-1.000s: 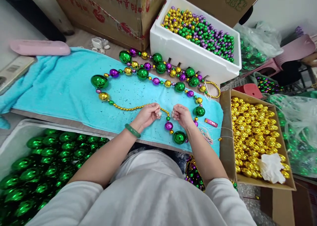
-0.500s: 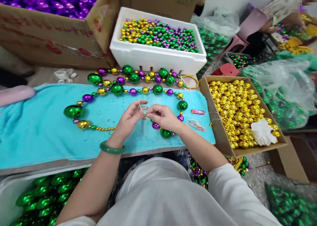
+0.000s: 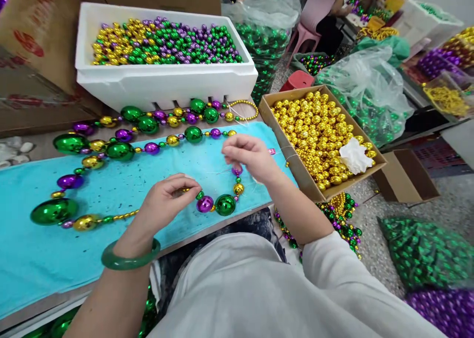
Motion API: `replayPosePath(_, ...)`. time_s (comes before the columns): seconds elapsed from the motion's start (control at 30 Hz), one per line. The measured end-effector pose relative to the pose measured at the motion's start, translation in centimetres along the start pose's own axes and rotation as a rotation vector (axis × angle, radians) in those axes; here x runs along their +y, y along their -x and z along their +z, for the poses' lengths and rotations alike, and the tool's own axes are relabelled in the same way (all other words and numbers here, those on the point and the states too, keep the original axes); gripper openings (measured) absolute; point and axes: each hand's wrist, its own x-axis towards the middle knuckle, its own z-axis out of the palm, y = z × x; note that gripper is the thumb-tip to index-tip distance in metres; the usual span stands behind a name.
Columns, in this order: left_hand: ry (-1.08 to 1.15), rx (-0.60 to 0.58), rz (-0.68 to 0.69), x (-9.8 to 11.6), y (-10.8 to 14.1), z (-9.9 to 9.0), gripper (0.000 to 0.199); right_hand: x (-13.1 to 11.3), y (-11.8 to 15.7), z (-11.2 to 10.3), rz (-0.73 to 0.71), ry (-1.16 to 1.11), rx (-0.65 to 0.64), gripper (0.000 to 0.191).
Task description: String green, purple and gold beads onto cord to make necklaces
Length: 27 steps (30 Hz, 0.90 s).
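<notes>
A bead necklace (image 3: 54, 211) of green, purple and gold beads curves over a turquoise towel (image 3: 122, 185). My left hand (image 3: 166, 199), a green bangle (image 3: 129, 255) on its wrist, is closed around the small gold beads near the necklace's front end; some gold shows between thumb and fingers. Farther right and higher, my right hand (image 3: 250, 157) hovers over the necklace's right side with thumb and fingertips pinched. Whatever lies in that pinch is too small to make out. Fine clear thread shows faintly between the hands. A second bead necklace (image 3: 121, 151) lies behind the first.
Behind the towel stands a white foam box (image 3: 166, 76) of small mixed beads. At right, a carton (image 3: 296, 172) holds gold beads and a crumpled white tissue (image 3: 356, 156). Bags of green beads (image 3: 425, 249) lie on the floor. Another person (image 3: 340, 4) sits farther back.
My hands, together at a thread before, have moved apart. The left came down to the gold beads and the right rose. The view has swung right.
</notes>
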Motion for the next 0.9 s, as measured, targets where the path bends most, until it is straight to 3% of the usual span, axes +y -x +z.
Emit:
replayPosePath(0.13, -0.191, 0.006, -0.032, -0.1, 0.1, -0.1, 0.020, 1.4, 3.0, -6.4, 0.002, 0.605, 0.280, 0.006)
replayPosePath(0.27, -0.321, 0.037, -0.051, -0.1, 0.0, -0.4, 0.020, 5.3, 6.7, -9.8, 0.270, 1.208, 0.094, 0.013)
replayPosePath(0.37, -0.333, 0.041, -0.027, -0.2, -0.2, -0.4, 0.020, 7.6, 8.3, -10.2, 0.288, 1.444, 0.006, 0.021)
replayPosePath(0.47, -0.314, 0.054, -0.018, -0.4, -0.2, -0.2, 0.019, 8.6, 8.7, -10.1, 0.260, 1.532, -0.027, 0.029)
replayPosePath(0.57, -0.288, 0.059, -0.030, -0.4, -0.2, 0.0, 0.019, 8.7, 8.4, -10.6, 0.227, 1.493, -0.022, 0.030)
replayPosePath(0.67, -0.252, 0.076, -0.035, -0.3, -0.3, 0.1, 0.019, 8.2, 8.2, -11.6, 0.170, 1.321, 0.064, 0.024)
replayPosePath(0.73, -0.219, 0.080, -0.051, -0.3, -0.3, 0.1, 0.017, 7.6, 8.2, -12.1, 0.135, 1.087, 0.177, 0.017)
replayPosePath(0.9, -0.070, 0.078, -0.118, -0.7, -0.6, 0.4, 0.019, 5.6, 7.9, -11.6, 0.173, 0.231, 0.423, 0.013)
